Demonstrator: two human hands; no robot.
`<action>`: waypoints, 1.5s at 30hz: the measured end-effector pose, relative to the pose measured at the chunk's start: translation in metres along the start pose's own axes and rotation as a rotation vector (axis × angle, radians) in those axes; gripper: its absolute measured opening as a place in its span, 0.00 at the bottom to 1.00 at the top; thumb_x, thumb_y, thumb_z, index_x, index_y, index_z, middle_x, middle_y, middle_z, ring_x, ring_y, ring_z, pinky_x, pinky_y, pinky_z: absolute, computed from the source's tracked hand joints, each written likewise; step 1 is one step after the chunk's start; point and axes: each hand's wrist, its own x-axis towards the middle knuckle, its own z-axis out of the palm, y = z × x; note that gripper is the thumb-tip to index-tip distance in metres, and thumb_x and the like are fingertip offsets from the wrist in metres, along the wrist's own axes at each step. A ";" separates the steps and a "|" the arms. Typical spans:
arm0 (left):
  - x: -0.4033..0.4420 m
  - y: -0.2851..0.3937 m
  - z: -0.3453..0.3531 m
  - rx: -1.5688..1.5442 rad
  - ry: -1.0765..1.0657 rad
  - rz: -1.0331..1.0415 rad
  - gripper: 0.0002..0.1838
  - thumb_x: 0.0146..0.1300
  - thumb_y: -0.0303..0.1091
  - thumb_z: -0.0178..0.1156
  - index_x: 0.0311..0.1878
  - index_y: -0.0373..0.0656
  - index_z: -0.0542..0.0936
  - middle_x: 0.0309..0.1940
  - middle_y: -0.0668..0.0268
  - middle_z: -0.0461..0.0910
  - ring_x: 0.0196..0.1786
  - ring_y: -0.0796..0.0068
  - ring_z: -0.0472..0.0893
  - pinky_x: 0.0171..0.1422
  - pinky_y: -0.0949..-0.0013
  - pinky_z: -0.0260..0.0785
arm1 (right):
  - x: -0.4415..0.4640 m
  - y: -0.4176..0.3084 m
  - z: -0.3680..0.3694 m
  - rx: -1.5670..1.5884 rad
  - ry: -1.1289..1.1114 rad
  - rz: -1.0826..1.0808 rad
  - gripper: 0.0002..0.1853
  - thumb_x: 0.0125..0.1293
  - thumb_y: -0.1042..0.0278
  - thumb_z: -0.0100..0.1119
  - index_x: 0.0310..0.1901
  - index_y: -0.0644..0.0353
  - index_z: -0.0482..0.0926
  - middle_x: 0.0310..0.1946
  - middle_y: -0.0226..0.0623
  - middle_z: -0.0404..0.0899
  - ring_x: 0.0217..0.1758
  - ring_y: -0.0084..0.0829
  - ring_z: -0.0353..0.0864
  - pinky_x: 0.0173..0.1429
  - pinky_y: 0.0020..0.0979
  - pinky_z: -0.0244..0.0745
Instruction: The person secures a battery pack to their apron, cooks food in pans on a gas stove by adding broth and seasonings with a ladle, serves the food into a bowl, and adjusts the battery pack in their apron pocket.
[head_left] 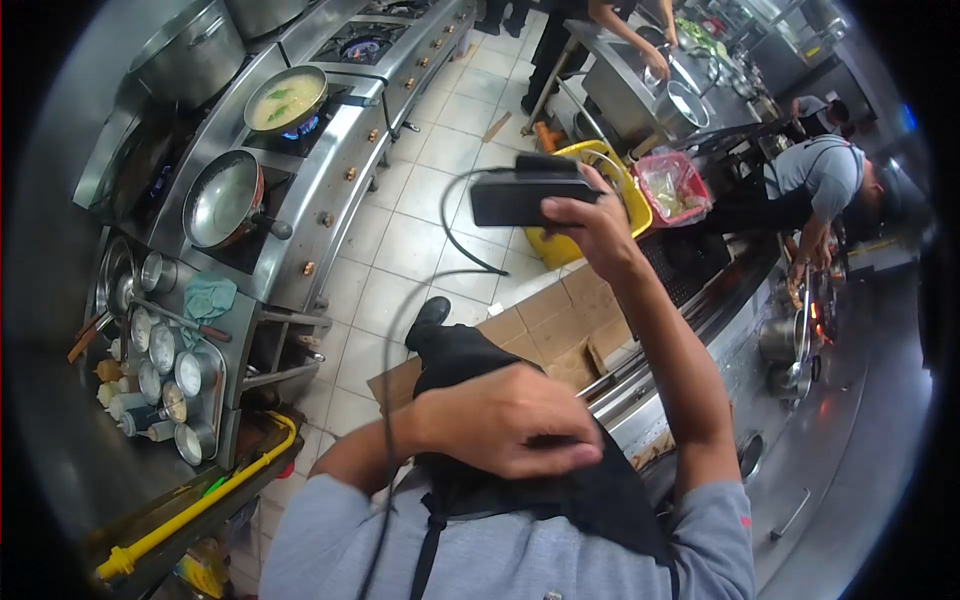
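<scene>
Holding the black handheld device (530, 207) well calls for a firm, steady grip: set the thumb along the near face, support it from behind with the fingers, and leave slack in the black cable (444, 210). The right hand (602, 222) is partly closed around the device, raised ahead of the body above the tiled floor (375, 290). The left hand (510, 420) is bent across the apron (480, 365), fingers curled inward; its palm is hidden, so whether it holds anything cannot be told. Route the cable clear of the gas range (300, 237). Count: one device, possibly two stacked units; one cable; two hands; at the range front, one soup pan (283, 100) and one wok (220, 205); one teal cloth (208, 297); one yellow tub (550, 252); one pink basket (690, 213). The metal cups (188, 374) overlap, leaving their number uncertain.
</scene>
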 end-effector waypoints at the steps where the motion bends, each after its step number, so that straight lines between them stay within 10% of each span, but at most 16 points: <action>1: 0.022 0.020 -0.017 0.072 0.146 0.174 0.05 0.64 0.30 0.70 0.37 0.40 0.85 0.26 0.63 0.81 0.26 0.69 0.81 0.33 0.68 0.72 | 0.014 0.001 0.008 -0.015 -0.028 -0.013 0.44 0.53 0.77 0.75 0.69 0.74 0.59 0.51 0.52 0.79 0.47 0.40 0.86 0.42 0.35 0.85; 6: 0.162 0.069 -0.080 0.068 0.837 0.778 0.12 0.74 0.37 0.60 0.40 0.35 0.78 0.22 0.65 0.77 0.19 0.77 0.66 0.27 0.71 0.56 | 0.048 0.031 0.015 -0.077 -0.106 0.021 0.38 0.64 0.70 0.69 0.73 0.65 0.63 0.53 0.41 0.81 0.53 0.33 0.83 0.51 0.35 0.82; 9: 0.276 0.154 -0.144 0.014 0.882 1.657 0.11 0.71 0.30 0.60 0.32 0.36 0.83 0.24 0.67 0.81 0.24 0.84 0.73 0.29 0.78 0.64 | 0.035 0.069 0.006 -0.244 -0.137 -0.065 0.31 0.68 0.68 0.66 0.71 0.62 0.68 0.51 0.38 0.82 0.54 0.31 0.83 0.54 0.33 0.81; 11: 0.294 0.199 -0.153 0.650 1.349 1.442 0.12 0.68 0.31 0.61 0.27 0.40 0.82 0.22 0.67 0.79 0.24 0.80 0.75 0.28 0.74 0.64 | 0.023 0.087 0.004 -0.278 -0.152 -0.070 0.27 0.71 0.66 0.63 0.69 0.61 0.71 0.51 0.36 0.82 0.54 0.30 0.83 0.55 0.32 0.81; 15: 0.383 0.256 -0.229 0.859 0.970 1.274 0.10 0.64 0.19 0.57 0.27 0.43 0.76 0.24 0.70 0.76 0.25 0.80 0.71 0.27 0.75 0.65 | -0.002 0.100 0.017 0.245 -0.319 0.184 0.23 0.59 0.70 0.75 0.54 0.60 0.74 0.42 0.35 0.82 0.44 0.30 0.84 0.41 0.35 0.83; 17: 0.398 0.232 -0.277 1.611 0.604 0.545 0.17 0.73 0.40 0.58 0.58 0.43 0.81 0.37 0.62 0.81 0.37 0.69 0.82 0.44 0.61 0.78 | -0.011 0.115 0.011 0.140 -0.442 0.197 0.34 0.62 0.70 0.73 0.67 0.64 0.68 0.51 0.36 0.81 0.47 0.28 0.83 0.49 0.36 0.80; 19: 0.381 0.151 -0.299 1.126 0.237 0.510 0.25 0.79 0.53 0.51 0.53 0.37 0.83 0.33 0.64 0.85 0.35 0.74 0.84 0.37 0.67 0.75 | -0.039 0.085 0.015 0.235 -0.454 0.218 0.51 0.58 0.68 0.78 0.78 0.66 0.56 0.62 0.41 0.74 0.63 0.31 0.77 0.63 0.34 0.76; 20: 0.353 0.090 -0.317 0.855 0.280 -0.034 0.22 0.78 0.49 0.54 0.50 0.37 0.84 0.36 0.61 0.85 0.41 0.72 0.85 0.41 0.66 0.76 | -0.044 0.080 0.010 0.226 -0.418 0.153 0.52 0.54 0.70 0.80 0.77 0.65 0.58 0.64 0.42 0.74 0.66 0.32 0.75 0.67 0.34 0.74; 22: 0.259 -0.013 -0.303 1.044 0.062 -0.148 0.15 0.72 0.43 0.61 0.42 0.39 0.84 0.38 0.60 0.82 0.42 0.68 0.82 0.44 0.63 0.75 | -0.052 0.085 -0.014 0.369 -0.382 0.185 0.52 0.52 0.67 0.82 0.76 0.62 0.59 0.66 0.41 0.73 0.70 0.36 0.72 0.73 0.35 0.71; 26: -0.014 -0.231 -0.216 0.409 -0.279 -1.256 0.18 0.69 0.40 0.66 0.55 0.40 0.81 0.39 0.62 0.84 0.41 0.73 0.83 0.48 0.59 0.80 | -0.092 0.095 -0.053 0.442 -0.024 0.156 0.57 0.48 0.72 0.83 0.78 0.68 0.56 0.71 0.42 0.67 0.68 0.34 0.74 0.66 0.33 0.77; 28: -0.128 -0.272 -0.154 -0.173 -0.660 -1.353 0.23 0.70 0.47 0.69 0.61 0.44 0.79 0.45 0.70 0.81 0.43 0.81 0.78 0.46 0.67 0.73 | -0.114 0.116 -0.056 0.394 0.221 0.020 0.59 0.46 0.74 0.84 0.78 0.69 0.57 0.67 0.42 0.71 0.65 0.35 0.75 0.61 0.31 0.80; 29: -0.163 -0.262 -0.120 -0.059 -0.252 -1.422 0.25 0.68 0.49 0.71 0.61 0.47 0.76 0.44 0.72 0.81 0.44 0.81 0.77 0.45 0.72 0.68 | -0.122 0.132 -0.061 0.366 0.260 -0.006 0.59 0.43 0.72 0.86 0.77 0.70 0.59 0.65 0.41 0.73 0.67 0.35 0.73 0.67 0.33 0.76; 32: -0.146 -0.220 -0.137 -0.355 -0.172 -1.285 0.21 0.71 0.33 0.68 0.62 0.46 0.73 0.48 0.69 0.83 0.51 0.77 0.81 0.55 0.70 0.74 | -0.145 0.100 -0.036 0.652 0.391 -0.072 0.46 0.41 0.71 0.78 0.68 0.65 0.71 0.55 0.37 0.81 0.59 0.35 0.80 0.70 0.34 0.71; 34: -0.127 -0.213 -0.143 -0.247 -0.273 -1.369 0.21 0.72 0.31 0.65 0.64 0.41 0.71 0.51 0.63 0.84 0.52 0.75 0.83 0.56 0.66 0.78 | -0.172 0.143 -0.031 0.831 0.620 0.041 0.41 0.43 0.72 0.74 0.65 0.64 0.73 0.53 0.38 0.83 0.55 0.36 0.84 0.60 0.34 0.81; 39: -0.104 -0.228 -0.119 0.495 -0.433 -0.459 0.19 0.55 0.24 0.67 0.52 0.38 0.77 0.48 0.53 0.78 0.41 0.55 0.84 0.48 0.60 0.77 | -0.207 0.146 -0.064 0.751 0.687 0.098 0.33 0.48 0.68 0.70 0.60 0.64 0.77 0.47 0.40 0.85 0.43 0.36 0.88 0.41 0.34 0.86; 45: 0.013 -0.275 -0.068 0.432 -0.357 -0.763 0.16 0.51 0.24 0.66 0.44 0.39 0.76 0.45 0.55 0.78 0.40 0.56 0.82 0.47 0.60 0.75 | -0.191 0.115 -0.094 0.688 0.508 0.159 0.31 0.51 0.67 0.72 0.59 0.63 0.77 0.44 0.37 0.85 0.41 0.32 0.86 0.39 0.33 0.83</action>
